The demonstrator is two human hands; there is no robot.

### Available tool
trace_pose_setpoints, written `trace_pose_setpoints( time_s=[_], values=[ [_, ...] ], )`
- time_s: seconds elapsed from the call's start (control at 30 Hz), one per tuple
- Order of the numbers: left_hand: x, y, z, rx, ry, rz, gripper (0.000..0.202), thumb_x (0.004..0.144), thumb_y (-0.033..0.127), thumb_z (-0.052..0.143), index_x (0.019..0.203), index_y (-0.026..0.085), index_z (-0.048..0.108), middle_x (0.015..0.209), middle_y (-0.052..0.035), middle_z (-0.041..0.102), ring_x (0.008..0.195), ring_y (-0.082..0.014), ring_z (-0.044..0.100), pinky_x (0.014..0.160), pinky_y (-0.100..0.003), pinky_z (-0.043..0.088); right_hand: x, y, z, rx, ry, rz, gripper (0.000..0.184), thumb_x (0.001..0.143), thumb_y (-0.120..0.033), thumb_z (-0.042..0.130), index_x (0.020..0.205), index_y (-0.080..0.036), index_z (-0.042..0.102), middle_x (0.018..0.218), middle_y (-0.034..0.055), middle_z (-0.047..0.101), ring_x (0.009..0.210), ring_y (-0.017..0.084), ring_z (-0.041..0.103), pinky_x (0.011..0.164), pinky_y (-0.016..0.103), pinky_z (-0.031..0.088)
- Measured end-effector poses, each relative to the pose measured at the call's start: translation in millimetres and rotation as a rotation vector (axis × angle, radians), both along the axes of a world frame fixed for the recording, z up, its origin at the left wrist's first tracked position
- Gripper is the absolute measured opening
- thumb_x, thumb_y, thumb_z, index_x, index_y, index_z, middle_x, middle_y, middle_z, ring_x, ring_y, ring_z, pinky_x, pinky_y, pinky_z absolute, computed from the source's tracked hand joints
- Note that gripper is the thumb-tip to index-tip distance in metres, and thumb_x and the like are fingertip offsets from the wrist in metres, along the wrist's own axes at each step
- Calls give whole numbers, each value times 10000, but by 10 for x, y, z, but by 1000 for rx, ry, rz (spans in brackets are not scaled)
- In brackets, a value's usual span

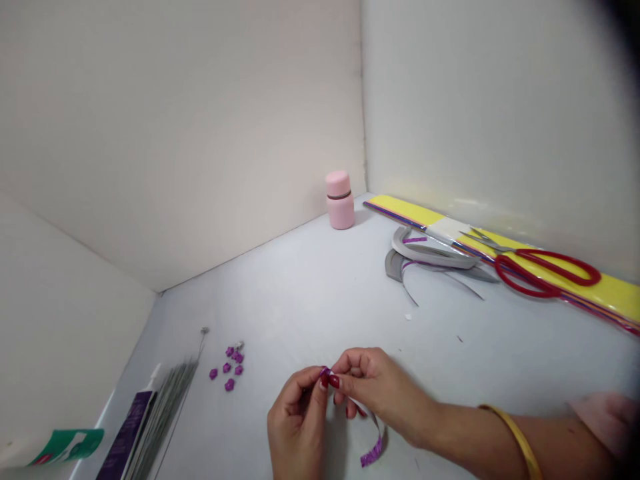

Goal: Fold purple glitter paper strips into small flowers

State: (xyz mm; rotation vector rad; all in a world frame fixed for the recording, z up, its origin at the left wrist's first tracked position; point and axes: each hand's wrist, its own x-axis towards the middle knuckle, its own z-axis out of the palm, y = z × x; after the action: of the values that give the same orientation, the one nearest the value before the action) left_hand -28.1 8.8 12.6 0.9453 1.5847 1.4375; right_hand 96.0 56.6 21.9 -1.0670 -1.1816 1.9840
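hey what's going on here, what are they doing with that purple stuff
A person's left hand and right hand meet over the table, fingers pinching a small folded part of a shiny purple strip; its loose end curls below the right hand. Several small purple star-shaped pieces lie off to the left. Red-handled scissors lie to the right, not in hand.

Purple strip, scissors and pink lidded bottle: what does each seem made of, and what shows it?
Purple strip: probably glitter paper; sparkly face, whitish back.
Scissors: blades likely steel, metallic grey; handles perhaps plastic, smooth uniform red.
Pink lidded bottle: matte plastic or coated metal; even colour leaves both open.
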Motion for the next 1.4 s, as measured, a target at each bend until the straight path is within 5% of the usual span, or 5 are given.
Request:
trace_pose_setpoints(
  time_s=[0.3,0.57,0.7,0.97,1.4],
  values=[
    [-33,36,-45,-104,-98,-18,189,661,329,713,727,152,706,711,-70,734,702,-196,651,665,-271,493,16,8,-8,26,-13,15,217,739,-346,606,716,-134,568,569,-20,591,439,65,494,426,188,310],
    [-21,-34,-79,316,583,-8,137,764,160,585,813,214,700,800,-56,726,745,-193,652,723,-289,490,4,-12,-16,37,51,5,261,700,-395,661,687,-145,587,530,-43,542,461,73,460,467,203,339],
    [-25,-28,-106,430,710,-66,226,769,80,555,873,207,709,895,-72,731,832,-185,660,783,-274,495,7,-2,-38,38,57,-14,270,705,-405,656,727,-143,596,499,-57,503,452,68,430,460,193,314],
    [-145,19,-57,110,373,-170,158,782,242,587,889,219,701,918,-61,722,852,-194,661,745,-276,529,11,25,-24,46,50,6,259,731,-395,617,729,-136,622,570,-26,557,463,70,411,473,202,317],
    [-115,52,58,-16,-61,-248,151,721,297,676,819,192,723,799,-47,731,746,-173,645,698,-237,497,81,109,44,-31,135,136,406,660,-511,669,692,-115,583,550,-7,594,471,81,489,468,200,295]
  ],
)
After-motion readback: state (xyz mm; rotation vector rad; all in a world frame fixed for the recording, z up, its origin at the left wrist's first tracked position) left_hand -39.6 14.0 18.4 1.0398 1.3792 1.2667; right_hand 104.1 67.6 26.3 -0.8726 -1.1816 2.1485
